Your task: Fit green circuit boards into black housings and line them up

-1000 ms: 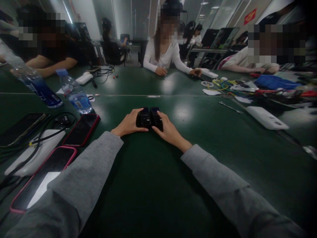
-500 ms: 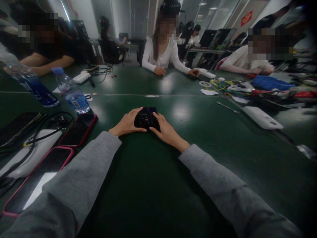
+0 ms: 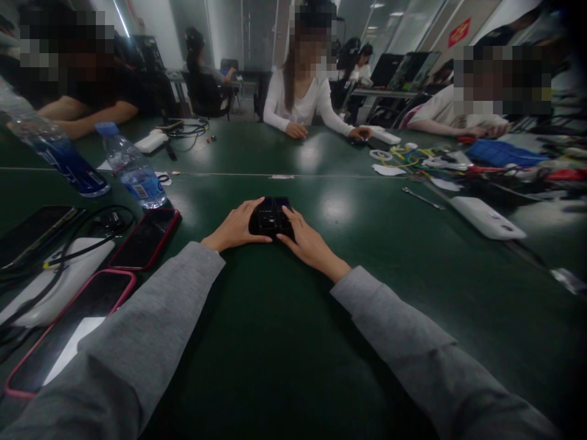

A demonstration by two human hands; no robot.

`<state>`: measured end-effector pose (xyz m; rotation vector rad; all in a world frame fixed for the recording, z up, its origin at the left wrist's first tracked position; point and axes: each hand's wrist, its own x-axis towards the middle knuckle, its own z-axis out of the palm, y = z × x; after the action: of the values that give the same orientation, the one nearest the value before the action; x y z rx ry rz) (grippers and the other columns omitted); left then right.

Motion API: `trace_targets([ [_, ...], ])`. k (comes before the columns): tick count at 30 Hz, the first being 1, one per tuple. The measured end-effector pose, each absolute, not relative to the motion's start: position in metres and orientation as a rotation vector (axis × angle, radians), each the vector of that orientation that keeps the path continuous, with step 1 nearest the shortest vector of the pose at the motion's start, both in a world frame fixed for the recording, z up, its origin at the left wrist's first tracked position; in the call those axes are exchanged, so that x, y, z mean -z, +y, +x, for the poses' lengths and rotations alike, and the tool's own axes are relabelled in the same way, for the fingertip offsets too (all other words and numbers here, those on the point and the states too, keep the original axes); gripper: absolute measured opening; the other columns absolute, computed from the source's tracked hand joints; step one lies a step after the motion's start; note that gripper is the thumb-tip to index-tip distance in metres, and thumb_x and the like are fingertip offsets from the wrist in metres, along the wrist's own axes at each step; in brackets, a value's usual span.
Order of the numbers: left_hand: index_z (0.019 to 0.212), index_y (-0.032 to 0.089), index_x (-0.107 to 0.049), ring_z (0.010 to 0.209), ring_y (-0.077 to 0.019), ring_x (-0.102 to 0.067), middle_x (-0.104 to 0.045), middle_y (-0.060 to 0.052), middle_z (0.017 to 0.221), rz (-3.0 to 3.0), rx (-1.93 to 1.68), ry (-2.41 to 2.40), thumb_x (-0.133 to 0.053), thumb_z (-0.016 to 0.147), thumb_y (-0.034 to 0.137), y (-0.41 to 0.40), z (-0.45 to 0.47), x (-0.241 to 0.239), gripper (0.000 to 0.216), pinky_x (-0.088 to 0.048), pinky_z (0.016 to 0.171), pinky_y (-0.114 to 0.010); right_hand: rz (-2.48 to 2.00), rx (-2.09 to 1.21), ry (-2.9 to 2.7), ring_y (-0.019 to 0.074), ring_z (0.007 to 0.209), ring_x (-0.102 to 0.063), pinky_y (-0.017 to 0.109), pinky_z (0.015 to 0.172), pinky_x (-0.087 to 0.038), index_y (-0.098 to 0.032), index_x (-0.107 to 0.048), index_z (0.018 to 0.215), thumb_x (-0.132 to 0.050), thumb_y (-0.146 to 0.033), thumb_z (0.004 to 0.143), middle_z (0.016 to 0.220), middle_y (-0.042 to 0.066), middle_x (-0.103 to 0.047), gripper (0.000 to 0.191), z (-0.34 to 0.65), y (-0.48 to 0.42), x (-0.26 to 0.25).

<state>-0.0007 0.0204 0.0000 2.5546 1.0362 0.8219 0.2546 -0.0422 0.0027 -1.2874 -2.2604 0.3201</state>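
Note:
A small black device, made of two halves side by side, rests on the green table straight ahead of me. My left hand curls around its left side and my right hand grips its right side, with a finger lying on top. Both arms wear grey sleeves and stretch forward over the table.
Three phones, one with a pink case, and a white power bank with cables lie at my left. Two water bottles stand behind them. A white box, a wrench and tangled wires sit at right. Other people sit across the table.
The two halves of the black device have come closer together between my hands. My hands have barely shifted since half a second ago.

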Motion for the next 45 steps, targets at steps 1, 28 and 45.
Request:
trace_targets([
  [1,0.163,0.025,-0.021,0.144,-0.042,-0.044,-0.042,-0.021,0.159,2.554,-0.826,1.035,-0.078,0.07,0.072,0.02,-0.001,0.0,0.119,-0.042,0.113,-0.064,-1.305,-0.309,-2.262,0.0413,0.141,-0.046,0.066,0.106,-0.05,-0.021,-0.014,0.165,-0.043,-0.058,0.102,0.164,0.021,-0.029,0.078,0.254,-0.043,-0.004],
  [28,0.165,0.027,-0.012,0.147,-0.043,-0.041,-0.035,-0.021,0.164,2.533,-0.812,1.018,-0.078,0.071,0.07,0.021,-0.003,0.001,0.122,-0.042,0.113,-0.064,-1.329,-0.257,-2.24,0.0392,0.129,-0.058,0.064,0.104,-0.051,-0.018,-0.019,0.165,-0.039,-0.057,0.104,0.154,0.02,-0.047,0.075,0.254,-0.042,-0.004],
  [45,0.163,0.023,-0.021,0.151,-0.0325,-0.037,-0.037,-0.018,0.164,2.289,-1.187,1.323,-0.029,0.1,0.073,0.033,-0.014,0.005,0.081,-0.03,0.122,-0.058,-1.293,-0.266,-2.239,0.0385,0.128,-0.057,0.064,0.103,-0.052,-0.021,-0.016,0.164,-0.041,-0.054,0.104,0.153,0.02,-0.042,0.072,0.254,-0.041,-0.005],
])
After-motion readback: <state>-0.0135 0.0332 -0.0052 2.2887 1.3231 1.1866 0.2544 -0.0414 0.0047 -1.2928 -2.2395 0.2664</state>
